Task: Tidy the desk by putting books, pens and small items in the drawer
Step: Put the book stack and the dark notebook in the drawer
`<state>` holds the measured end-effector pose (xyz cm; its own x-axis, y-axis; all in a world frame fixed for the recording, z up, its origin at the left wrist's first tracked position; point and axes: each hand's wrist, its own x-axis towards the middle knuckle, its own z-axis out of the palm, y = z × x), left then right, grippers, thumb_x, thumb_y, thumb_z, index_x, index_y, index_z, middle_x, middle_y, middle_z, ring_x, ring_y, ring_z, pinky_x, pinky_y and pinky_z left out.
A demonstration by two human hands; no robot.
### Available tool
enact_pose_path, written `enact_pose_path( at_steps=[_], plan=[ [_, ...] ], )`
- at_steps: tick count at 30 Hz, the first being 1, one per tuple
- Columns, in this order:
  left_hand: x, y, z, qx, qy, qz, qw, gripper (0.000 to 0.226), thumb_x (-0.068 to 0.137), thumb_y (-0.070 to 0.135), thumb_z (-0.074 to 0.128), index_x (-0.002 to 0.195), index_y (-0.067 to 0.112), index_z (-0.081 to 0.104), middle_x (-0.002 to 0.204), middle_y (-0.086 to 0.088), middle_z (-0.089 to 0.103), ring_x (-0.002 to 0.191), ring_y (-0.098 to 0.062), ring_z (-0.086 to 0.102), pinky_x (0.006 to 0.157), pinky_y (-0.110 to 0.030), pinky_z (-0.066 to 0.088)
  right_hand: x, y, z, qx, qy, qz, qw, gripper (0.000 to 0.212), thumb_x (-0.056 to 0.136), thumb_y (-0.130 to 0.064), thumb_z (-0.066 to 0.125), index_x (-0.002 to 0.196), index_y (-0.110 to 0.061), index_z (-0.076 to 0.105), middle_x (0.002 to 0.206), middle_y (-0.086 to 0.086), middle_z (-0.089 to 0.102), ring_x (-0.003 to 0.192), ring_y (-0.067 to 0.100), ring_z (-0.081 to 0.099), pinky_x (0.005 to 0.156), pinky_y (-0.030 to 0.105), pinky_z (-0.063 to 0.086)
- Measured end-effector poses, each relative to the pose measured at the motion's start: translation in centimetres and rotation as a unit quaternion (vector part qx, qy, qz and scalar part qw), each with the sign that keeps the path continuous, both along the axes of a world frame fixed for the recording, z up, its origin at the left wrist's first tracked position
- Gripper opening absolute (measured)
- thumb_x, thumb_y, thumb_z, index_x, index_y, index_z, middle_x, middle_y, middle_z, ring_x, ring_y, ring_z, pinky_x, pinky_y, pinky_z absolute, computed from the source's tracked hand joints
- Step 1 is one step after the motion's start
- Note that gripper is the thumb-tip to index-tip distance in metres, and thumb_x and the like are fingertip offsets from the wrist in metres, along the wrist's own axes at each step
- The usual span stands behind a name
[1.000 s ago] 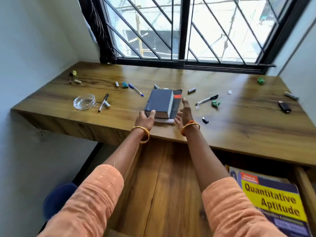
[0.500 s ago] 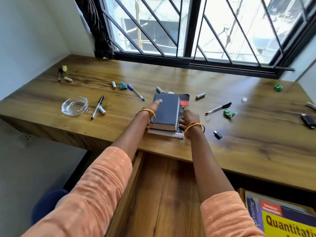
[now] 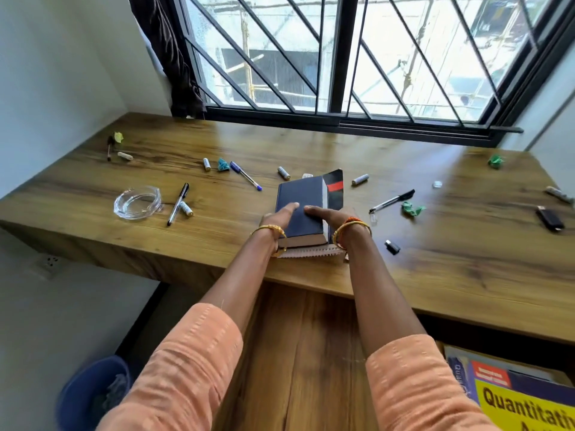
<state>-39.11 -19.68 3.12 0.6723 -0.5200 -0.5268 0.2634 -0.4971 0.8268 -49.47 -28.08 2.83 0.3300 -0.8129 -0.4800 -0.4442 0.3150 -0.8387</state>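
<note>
Two forearms in view, bare from roughly the elbow down.

Sleeves: both of soft peach-orange fabric with faint pale dashes woven in short vertical rows; the cloth looks lightly textured, loose at the cuffs, ending around the elbow.

Left hand [image 3: 279,216]: a single gold bangle at the wrist, rounded, with a small raised ornament on its upper side.

Right hand [image 3: 330,216]: a thin gold bangle at the wrist, worn together with an orange-red band or thread just beyond it, towards the knuckles.

Any rings on the fingers are too small to make out.
</note>
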Motion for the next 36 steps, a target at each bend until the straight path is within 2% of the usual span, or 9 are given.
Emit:
enact_pose_path(
  at_steps=[6, 9, 11, 14, 18, 23, 26, 29, 36],
  plan=[
    [-3.2, 6.0, 0.5, -0.137, 0.043, -0.007, 0.99, 0.057, 0.072, 0.045, 0.074, 0.115, 0.014, 0.051, 0.111, -0.007, 0.064, 0.091, -0.02, 0.063, 0.058, -0.029, 0.05, -5.7, 4.1, 1.3, 0.027, -0.173, 0.016, 0.984, 0.102, 0.034, -0.047, 0.093, 0.12, -0.014, 0.049, 0.114, 0.011, 0.064, 0.098, 0.029, 0.066, 0.081, 0.051, 0.056],
    [-5.5, 10.0, 0.4, -0.175, 0.107, -0.034, 0.978, 0.087, 0.053, 0.045, 0.086, 0.125, 0.008, 0.051, 0.114, -0.013, 0.066, 0.097, -0.027, 0.067, 0.063, -0.037, 0.057, -10.5, 8.4, 1.1, 0.064, -0.245, 0.038, 0.967, 0.049, 0.064, -0.015, 0.084, 0.106, -0.011, 0.058, 0.106, 0.015, 0.069, 0.096, 0.031, 0.067, 0.088, 0.051, 0.053],
    [-8.3, 13.0, -0.9, -0.163, 0.118, -0.059, 0.978, 0.098, 0.047, 0.04, 0.091, 0.128, 0.005, 0.049, 0.115, -0.014, 0.067, 0.098, -0.028, 0.068, 0.076, -0.044, 0.058, -13.9, 11.8, 0.2, 0.098, -0.25, 0.043, 0.962, 0.043, 0.069, -0.005, 0.078, 0.108, -0.005, 0.059, 0.106, 0.017, 0.069, 0.096, 0.033, 0.066, 0.09, 0.05, 0.053],
    [-13.5, 17.4, -4.0, -0.123, 0.112, -0.099, 0.981, 0.058, 0.074, 0.017, 0.077, 0.123, 0.005, 0.048, 0.113, -0.012, 0.066, 0.094, -0.024, 0.067, 0.069, -0.032, 0.059, -18.8, 16.8, -2.4, 0.147, -0.236, 0.069, 0.958, 0.043, 0.068, -0.011, 0.071, 0.109, 0.001, 0.062, 0.097, 0.014, 0.071, 0.084, 0.025, 0.07, 0.075, 0.037, 0.059],
    [-18.3, 21.2, -8.8, -0.019, 0.143, -0.11, 0.983, 0.06, 0.076, 0.009, 0.075, 0.125, -0.003, 0.042, 0.121, -0.023, 0.06, 0.09, -0.031, 0.065, 0.069, -0.039, 0.056, -24.0, 21.3, -5.7, 0.222, -0.107, 0.089, 0.965, 0.036, 0.078, -0.01, 0.072, 0.112, -0.002, 0.063, 0.105, 0.016, 0.069, 0.089, 0.028, 0.068, 0.082, 0.043, 0.057],
    [-21.9, 22.5, -10.4, 0.046, 0.138, -0.177, 0.973, 0.049, 0.081, 0.017, 0.072, 0.121, 0.006, 0.046, 0.11, -0.011, 0.061, 0.076, -0.014, 0.061, 0.046, -0.024, 0.05, -26.4, 21.6, -10.2, 0.173, 0.076, 0.079, 0.979, 0.108, 0.038, -0.052, 0.091, 0.125, -0.002, 0.052, 0.117, 0.008, 0.063, 0.103, 0.027, 0.062, 0.091, 0.044, 0.052],
    [-23.1, 22.4, -11.3, 0.057, 0.099, -0.223, 0.968, 0.052, 0.08, 0.02, 0.074, 0.123, 0.006, 0.049, 0.109, -0.01, 0.061, 0.08, -0.014, 0.06, 0.056, -0.023, 0.05, -26.9, 23.1, -8.1, 0.131, 0.168, 0.059, 0.975, 0.067, 0.076, -0.034, 0.076, 0.125, 0.0, 0.046, 0.121, 0.011, 0.055, 0.108, 0.027, 0.055, 0.085, 0.035, 0.046],
    [-24.2, 21.8, -11.9, 0.074, 0.04, -0.247, 0.965, 0.048, 0.077, 0.026, 0.076, 0.115, 0.005, 0.055, 0.113, -0.013, 0.064, 0.09, -0.021, 0.062, 0.07, -0.031, 0.055, -27.3, 23.5, -8.4, 0.06, 0.26, 0.071, 0.961, 0.05, 0.087, -0.031, 0.065, 0.125, -0.001, 0.05, 0.126, 0.014, 0.057, 0.113, 0.031, 0.056, 0.083, 0.033, 0.046],
    [-25.1, 21.3, -12.9, 0.145, -0.053, -0.287, 0.945, 0.059, 0.074, 0.045, 0.074, 0.119, 0.012, 0.054, 0.122, -0.01, 0.055, 0.102, -0.026, 0.058, 0.083, -0.04, 0.055, -25.7, 26.2, -8.0, -0.105, 0.422, 0.117, 0.893, 0.062, 0.086, -0.026, 0.064, 0.138, -0.002, 0.038, 0.141, 0.019, 0.038, 0.129, 0.034, 0.041, 0.098, 0.038, 0.044]
  ],
)
